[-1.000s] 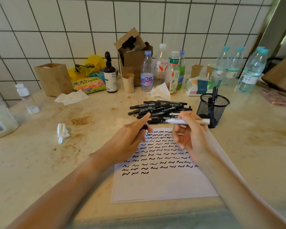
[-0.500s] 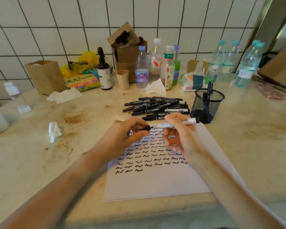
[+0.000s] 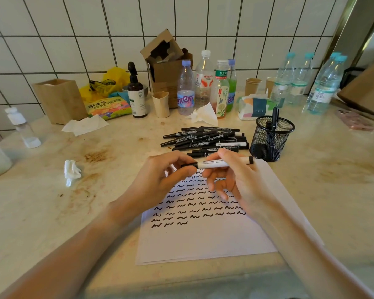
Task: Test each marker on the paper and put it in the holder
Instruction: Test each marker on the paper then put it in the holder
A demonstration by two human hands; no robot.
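White-barrelled marker (image 3: pixel 216 164) lay level above the paper (image 3: pixel 203 240), pinched by the right hand (image 3: pixel 235 180) while the left hand (image 3: pixel 160 180) pinched its black cap end, seemingly recapping it for the mesh holder (image 3: pixel 270 139).

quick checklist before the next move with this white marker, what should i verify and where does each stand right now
1. Marker held: ok. The right hand grips the white marker by its barrel.
2. Cap end: cannot tell. The left hand pinches the marker's dark left end; whether the cap is seated or coming off is hidden by the fingers.
3. Room to test: ok. The paper is blank below the last row of squiggles.
4. Holder ready: ok. The mesh holder stands upright beside the paper, with only a couple of markers in it.
5. Work left: not ok. The pile of markers remains on the counter.
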